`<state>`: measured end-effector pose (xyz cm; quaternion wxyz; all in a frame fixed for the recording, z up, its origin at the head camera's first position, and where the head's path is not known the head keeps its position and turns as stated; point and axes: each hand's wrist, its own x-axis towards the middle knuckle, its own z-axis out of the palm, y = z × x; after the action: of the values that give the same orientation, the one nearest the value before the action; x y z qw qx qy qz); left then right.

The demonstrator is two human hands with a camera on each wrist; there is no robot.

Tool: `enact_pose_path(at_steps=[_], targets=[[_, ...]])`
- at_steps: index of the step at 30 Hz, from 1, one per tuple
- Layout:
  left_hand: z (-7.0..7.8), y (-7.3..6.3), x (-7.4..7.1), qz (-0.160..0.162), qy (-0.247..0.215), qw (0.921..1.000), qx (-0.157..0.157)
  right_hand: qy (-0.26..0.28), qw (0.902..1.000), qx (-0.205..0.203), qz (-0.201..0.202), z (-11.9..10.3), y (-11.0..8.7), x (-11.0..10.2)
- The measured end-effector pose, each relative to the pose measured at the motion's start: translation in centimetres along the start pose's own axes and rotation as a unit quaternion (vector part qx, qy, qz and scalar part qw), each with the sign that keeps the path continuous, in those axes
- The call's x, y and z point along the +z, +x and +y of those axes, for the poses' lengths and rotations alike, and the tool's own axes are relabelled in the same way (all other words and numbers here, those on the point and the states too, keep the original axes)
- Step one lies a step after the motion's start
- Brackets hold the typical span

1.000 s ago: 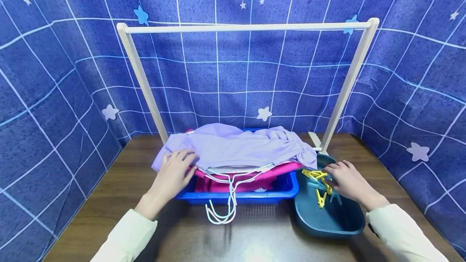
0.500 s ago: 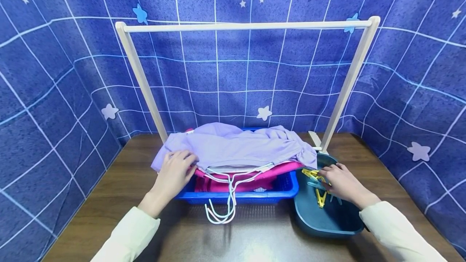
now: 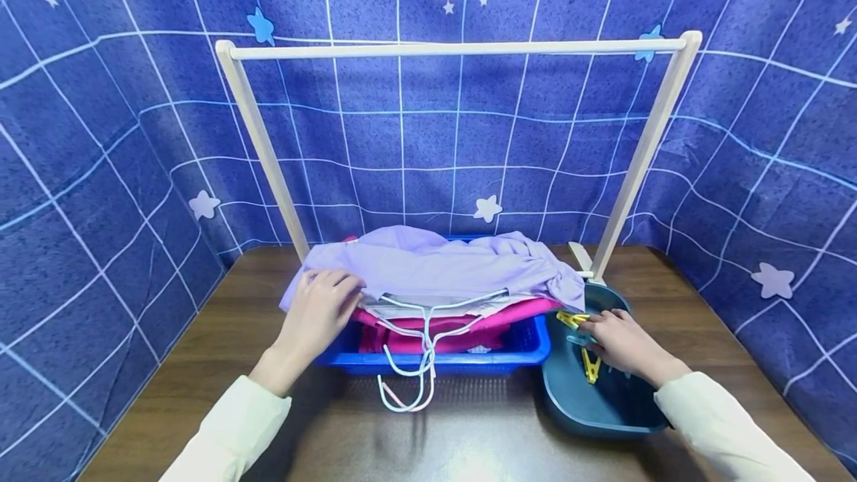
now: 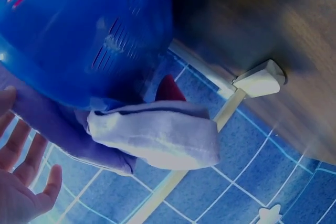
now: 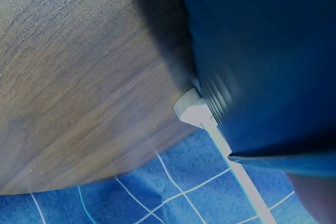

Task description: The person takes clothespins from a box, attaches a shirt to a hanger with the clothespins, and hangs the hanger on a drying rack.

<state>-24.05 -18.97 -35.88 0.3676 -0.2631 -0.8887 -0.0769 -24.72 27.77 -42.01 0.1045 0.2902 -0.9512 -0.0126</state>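
Observation:
A lavender garment (image 3: 435, 274) on a white hanger (image 3: 429, 322) lies atop other hung clothes, with bright pink fabric (image 3: 455, 333) underneath. My left hand (image 3: 320, 311) pinches its left edge, thumb low and fingers above. In the left wrist view, bent fingers (image 4: 31, 166) show beside the draped fabric (image 4: 157, 135). Inside a dark teal bin (image 3: 596, 430), my right hand (image 3: 623, 344) curls over yellow clothespins (image 3: 592, 367) and a teal clothespin (image 3: 577, 339). I cannot tell whether it grips one. Only a bit of that hand (image 5: 317, 198) appears in the right wrist view.
A blue basket (image 3: 469, 360) holds the clothes, and several hanger hooks (image 3: 405, 402) hang over its front. Behind it stands a white rack (image 3: 455, 50) with a high crossbar. The bin sits right of the basket on a wooden table (image 3: 482, 445). Star-patterned cloth encloses the back and sides.
My right hand has moved left and lower over the clothespins. The top hanger has shifted up, its hook now apart from the others. My left hand stays at the garment's left edge.

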Motion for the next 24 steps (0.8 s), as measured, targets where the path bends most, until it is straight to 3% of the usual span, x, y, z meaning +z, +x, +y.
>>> enact_pose_path(at_steps=[24], targets=[[-0.2,2.3,-1.1,0.033,-0.008,0.9994,-0.013,0.023,0.9986,0.013,-0.046,0.3,-0.2,0.3]])
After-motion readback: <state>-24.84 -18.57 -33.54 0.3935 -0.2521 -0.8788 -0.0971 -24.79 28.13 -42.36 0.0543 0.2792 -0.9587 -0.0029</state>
